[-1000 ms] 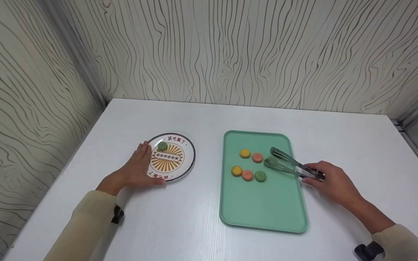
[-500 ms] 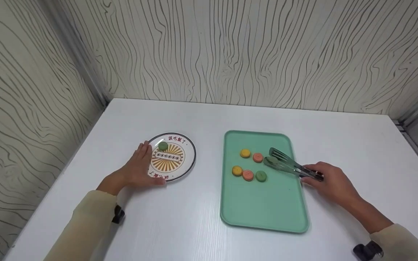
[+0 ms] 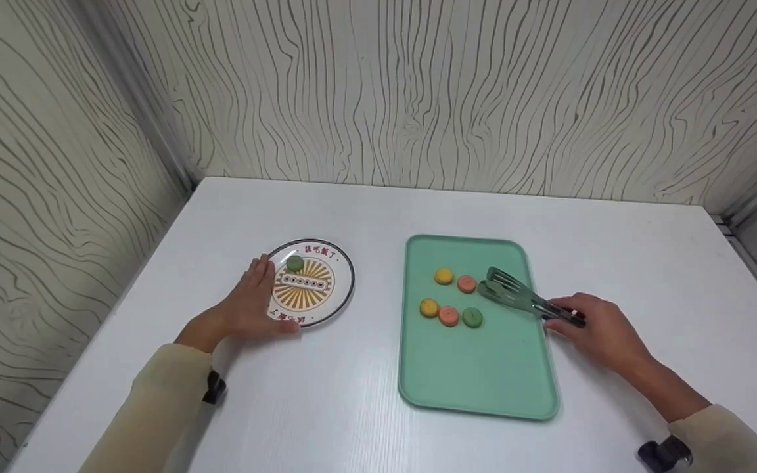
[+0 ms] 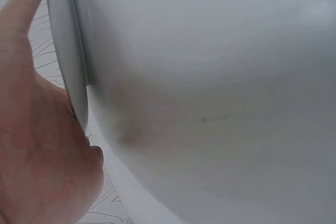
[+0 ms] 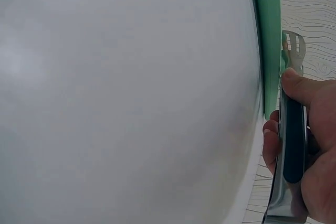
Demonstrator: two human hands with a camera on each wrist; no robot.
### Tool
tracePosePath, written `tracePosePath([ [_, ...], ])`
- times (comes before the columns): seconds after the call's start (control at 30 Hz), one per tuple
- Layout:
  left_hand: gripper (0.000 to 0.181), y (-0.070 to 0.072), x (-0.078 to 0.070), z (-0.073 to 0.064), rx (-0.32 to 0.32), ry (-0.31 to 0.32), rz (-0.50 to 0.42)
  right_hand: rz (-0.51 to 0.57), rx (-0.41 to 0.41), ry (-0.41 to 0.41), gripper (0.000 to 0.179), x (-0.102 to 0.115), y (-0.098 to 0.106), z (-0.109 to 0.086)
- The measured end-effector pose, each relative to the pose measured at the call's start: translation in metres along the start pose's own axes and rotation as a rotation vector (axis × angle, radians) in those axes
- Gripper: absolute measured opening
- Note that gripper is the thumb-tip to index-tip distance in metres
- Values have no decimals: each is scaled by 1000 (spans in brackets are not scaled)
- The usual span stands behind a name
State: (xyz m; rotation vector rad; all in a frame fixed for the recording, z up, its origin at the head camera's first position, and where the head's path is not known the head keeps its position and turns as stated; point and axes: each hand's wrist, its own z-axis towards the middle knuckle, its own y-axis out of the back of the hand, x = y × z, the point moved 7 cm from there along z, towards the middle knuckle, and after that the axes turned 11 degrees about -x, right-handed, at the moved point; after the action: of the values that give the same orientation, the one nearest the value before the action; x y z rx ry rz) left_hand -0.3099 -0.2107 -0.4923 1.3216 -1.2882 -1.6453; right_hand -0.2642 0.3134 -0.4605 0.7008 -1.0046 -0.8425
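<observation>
Right hand grips shiny, slotted metal tongs with dark-inlaid handles.

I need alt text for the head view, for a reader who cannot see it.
A right hand holds tongs, their ends at a green macaron in a light-green tray, where five more macarons lie in yellow, pink and green. The left hand touches the rim of a printed plate holding another green macaron.

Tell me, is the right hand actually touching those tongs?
Touching: the right wrist view shows the right hand gripping the tongs by the handle, with no gap.
</observation>
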Motion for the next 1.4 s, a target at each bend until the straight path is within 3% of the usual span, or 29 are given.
tracePosePath([
  [0.8,134,-1,-2,1,8,17,5,21,-24,-8,24,-1,-1,0],
  [1.4,132,-1,-2,2,7,-7,-1,15,-15,-2,30,4,-2,4],
])
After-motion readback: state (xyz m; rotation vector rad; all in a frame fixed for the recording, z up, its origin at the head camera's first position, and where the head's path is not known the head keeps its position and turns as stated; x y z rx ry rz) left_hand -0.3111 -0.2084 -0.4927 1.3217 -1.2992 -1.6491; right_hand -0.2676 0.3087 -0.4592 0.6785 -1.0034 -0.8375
